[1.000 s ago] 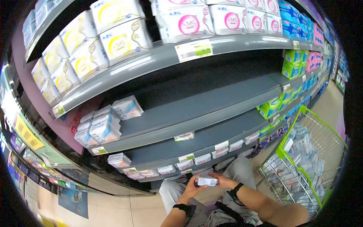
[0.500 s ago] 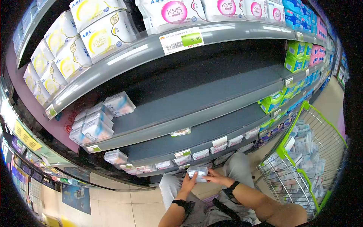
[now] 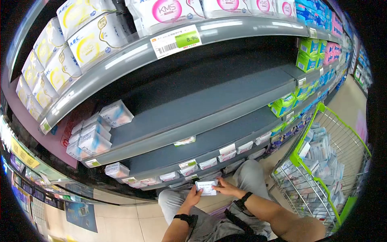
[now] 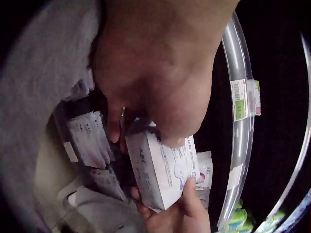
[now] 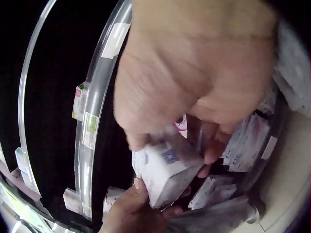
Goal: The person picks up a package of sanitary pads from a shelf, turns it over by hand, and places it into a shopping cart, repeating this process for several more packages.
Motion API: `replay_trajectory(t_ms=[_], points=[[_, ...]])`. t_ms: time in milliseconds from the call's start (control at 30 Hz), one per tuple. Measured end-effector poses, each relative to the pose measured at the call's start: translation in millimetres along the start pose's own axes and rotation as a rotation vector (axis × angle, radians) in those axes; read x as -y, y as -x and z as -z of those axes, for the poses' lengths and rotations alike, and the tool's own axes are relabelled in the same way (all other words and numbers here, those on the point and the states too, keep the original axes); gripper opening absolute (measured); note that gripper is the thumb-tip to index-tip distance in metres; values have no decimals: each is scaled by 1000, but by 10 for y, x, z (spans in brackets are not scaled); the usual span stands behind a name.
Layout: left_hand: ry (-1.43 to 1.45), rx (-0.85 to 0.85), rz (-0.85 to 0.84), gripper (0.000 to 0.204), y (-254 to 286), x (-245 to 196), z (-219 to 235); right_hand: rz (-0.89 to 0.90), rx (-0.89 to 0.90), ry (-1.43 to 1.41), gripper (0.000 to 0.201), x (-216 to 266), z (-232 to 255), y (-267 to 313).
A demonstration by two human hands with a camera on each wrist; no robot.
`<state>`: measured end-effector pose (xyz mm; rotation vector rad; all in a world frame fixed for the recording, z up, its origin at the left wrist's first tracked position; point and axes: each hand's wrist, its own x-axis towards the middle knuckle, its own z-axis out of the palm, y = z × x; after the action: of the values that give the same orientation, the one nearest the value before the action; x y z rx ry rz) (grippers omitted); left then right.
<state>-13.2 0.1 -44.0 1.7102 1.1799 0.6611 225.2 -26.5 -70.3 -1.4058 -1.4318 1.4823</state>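
Note:
Both hands hold a small white pack of sanitary pads (image 3: 207, 188) between them, over the lap of the seated or crouching person. My left hand (image 3: 194, 196) grips its left end, with the thumb on the printed face. At the opposite end, my right hand (image 3: 227, 188) pinches the pack by its edge. In the left wrist view the pack (image 4: 163, 167) shows a lettered narrow side and a broad face with a purple outline. Seen from the right wrist, the pack (image 5: 170, 170) is tilted, and part of it lies behind the right hand (image 5: 189, 82).
A shelf unit (image 3: 225, 97) rises in front. White packs (image 3: 90, 137) are stacked at its left end, and larger yellow-printed packs (image 3: 90, 46) sit higher up. On the right stands a green-edged shopping cart (image 3: 298, 159) holding many white packs (image 3: 322, 155).
The pack has been turned in the hands, from its narrow side towards the head camera to its broad printed face. Both hands still hold it. The head view has shifted slightly.

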Motion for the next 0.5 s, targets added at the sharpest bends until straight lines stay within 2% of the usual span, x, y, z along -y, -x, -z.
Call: replay_trajectory(t_ms=[33, 133, 233, 333, 433, 500], points=[[15, -23, -21, 40, 7, 75, -10, 21, 5, -62, 69, 280, 34, 115], [399, -22, 228, 38, -14, 212, 45, 177, 151, -313, 85, 742, 114, 273], [441, -9, 270, 41, 27, 16, 129, 374, 183, -88, 93, 645, 92, 201], [350, -89, 233, 45, 84, -149, 83, 496, 195, 188, 87, 632, 47, 191], [385, 9, 326, 47, 95, -302, 149, 397, 188, 238, 78, 627, 49, 231], [445, 55, 380, 48, 129, -484, 185, 442, 100, 374, 74, 550, 59, 227]])
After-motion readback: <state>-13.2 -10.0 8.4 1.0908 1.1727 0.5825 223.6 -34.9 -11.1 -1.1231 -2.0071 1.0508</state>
